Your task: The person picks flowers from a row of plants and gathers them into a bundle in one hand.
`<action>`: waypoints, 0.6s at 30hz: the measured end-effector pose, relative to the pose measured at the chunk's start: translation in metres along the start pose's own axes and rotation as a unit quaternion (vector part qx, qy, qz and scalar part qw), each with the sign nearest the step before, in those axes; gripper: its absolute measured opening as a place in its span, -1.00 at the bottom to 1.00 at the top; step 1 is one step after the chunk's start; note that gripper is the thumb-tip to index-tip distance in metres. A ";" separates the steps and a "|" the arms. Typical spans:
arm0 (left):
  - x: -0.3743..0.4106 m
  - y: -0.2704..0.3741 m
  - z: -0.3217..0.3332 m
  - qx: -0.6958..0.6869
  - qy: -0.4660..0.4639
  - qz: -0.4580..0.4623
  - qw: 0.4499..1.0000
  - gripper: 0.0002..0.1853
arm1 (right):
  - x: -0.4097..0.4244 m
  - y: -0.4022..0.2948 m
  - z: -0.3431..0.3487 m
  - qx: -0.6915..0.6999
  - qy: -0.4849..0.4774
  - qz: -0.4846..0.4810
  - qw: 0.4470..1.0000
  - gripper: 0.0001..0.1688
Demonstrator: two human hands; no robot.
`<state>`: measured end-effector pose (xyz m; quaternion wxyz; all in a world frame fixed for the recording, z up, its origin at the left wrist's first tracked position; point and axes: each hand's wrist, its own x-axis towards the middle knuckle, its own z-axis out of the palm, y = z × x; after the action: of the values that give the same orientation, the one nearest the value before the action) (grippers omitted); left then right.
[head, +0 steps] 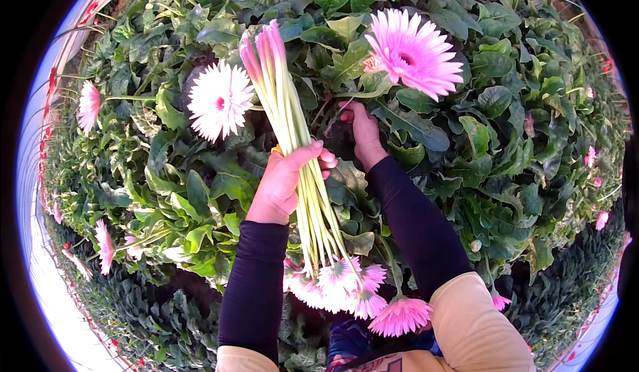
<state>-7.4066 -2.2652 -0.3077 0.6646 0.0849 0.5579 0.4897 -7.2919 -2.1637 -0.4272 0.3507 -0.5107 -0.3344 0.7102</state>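
My left hand (pixel 287 175) grips a bunch of cut gerbera stems (pixel 294 122). The stems are pale green with pinkish ends pointing up and away from me. Their pink flower heads (pixel 337 284) hang down towards my body. My right hand (pixel 364 130) reaches in among the leaves at the plant's base, beside a thin dried stalk (pixel 335 117); its fingertips are partly hidden, so any hold is unclear. Just beyond it a large pink gerbera (pixel 412 55) stands open. A paler gerbera (pixel 219 101) with a dark pink centre is left of the bunch.
Dense gerbera foliage (pixel 499 117) surrounds both hands. More pink gerberas lean out at the left (pixel 104 246), and one pink gerbera (pixel 402 316) hangs close to my body. Darker rows of plants (pixel 150 317) lie at the lower left, with pale sheeting (pixel 37 272) along the rim.
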 end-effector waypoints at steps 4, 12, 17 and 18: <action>0.002 -0.005 0.006 -0.087 0.004 0.074 0.994 -0.78 | 0.042 0.029 0.000 0.114 -0.084 0.039 0.989 -0.70; -0.003 -0.002 -0.019 -0.151 0.028 0.015 0.988 -0.77 | 0.022 0.013 0.014 0.308 -0.248 0.155 0.905 -0.85; 0.002 -0.006 -0.005 -0.015 0.009 0.008 1.000 -0.69 | 0.039 0.039 0.000 0.123 -0.068 0.260 0.955 -0.87; 0.002 -0.010 -0.001 0.004 0.030 0.016 0.999 -0.71 | 0.040 0.038 0.001 0.116 -0.069 0.264 0.955 -0.88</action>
<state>-7.4017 -2.2698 -0.3160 0.6393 0.0820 0.5778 0.5008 -7.3082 -2.1503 -0.4780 0.1832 -0.4866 -0.1263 0.8448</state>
